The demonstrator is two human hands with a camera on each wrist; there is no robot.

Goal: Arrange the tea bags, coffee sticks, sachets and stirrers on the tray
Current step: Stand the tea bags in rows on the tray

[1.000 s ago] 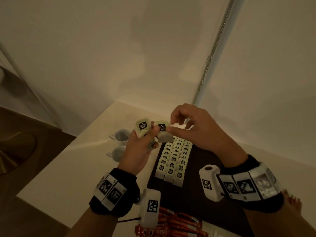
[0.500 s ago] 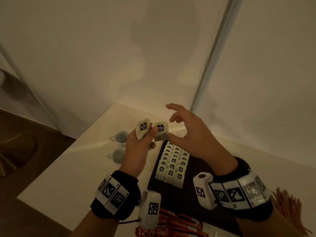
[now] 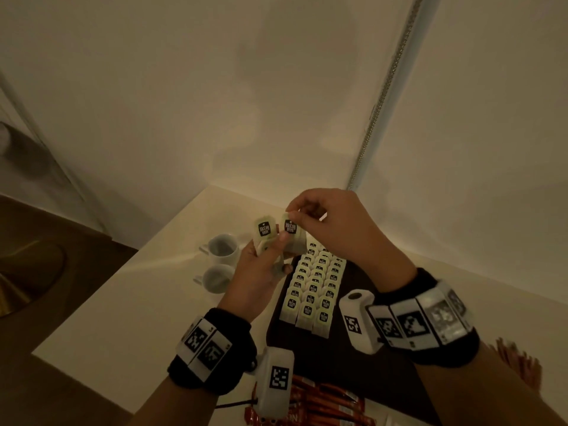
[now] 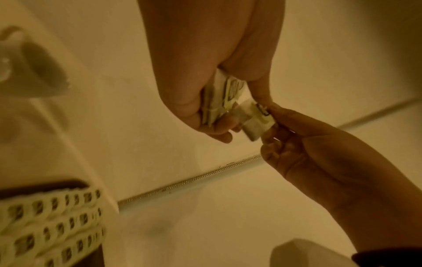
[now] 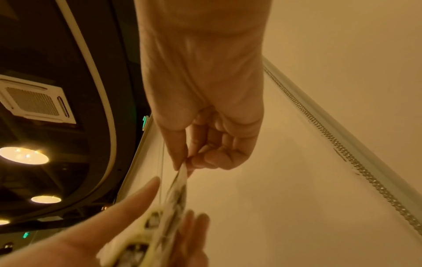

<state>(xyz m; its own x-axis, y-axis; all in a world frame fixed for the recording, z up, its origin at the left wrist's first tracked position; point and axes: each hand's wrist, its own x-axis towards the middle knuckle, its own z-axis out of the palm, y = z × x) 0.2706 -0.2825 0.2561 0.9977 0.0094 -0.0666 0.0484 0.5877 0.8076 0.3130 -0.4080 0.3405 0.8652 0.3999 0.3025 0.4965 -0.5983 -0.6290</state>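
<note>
My left hand [image 3: 264, 265] holds a small bunch of pale tea bags [image 3: 263, 232] upright above the table, thumb pressed on them. My right hand [image 3: 310, 215] pinches the top edge of the rightmost tea bag [image 3: 290, 226] in that bunch between thumb and forefinger. In the left wrist view the same tea bag [image 4: 255, 119] sticks out between both hands. Below them a dark tray [image 3: 338, 358] carries three neat rows of tea bags [image 3: 316, 284]. Red coffee sticks [image 3: 325, 404] lie at the tray's near end.
Two white cups [image 3: 221, 250] stand on the pale table [image 3: 107, 318] left of the tray. A bundle of reddish stirrers [image 3: 522, 364] lies at the right edge. A wall and a vertical chain [image 3: 384, 96] rise right behind the table.
My right hand had spread open and drawn back half a second ago; now it has returned and pinches the rightmost tea bag. The left hand stays nearly still.
</note>
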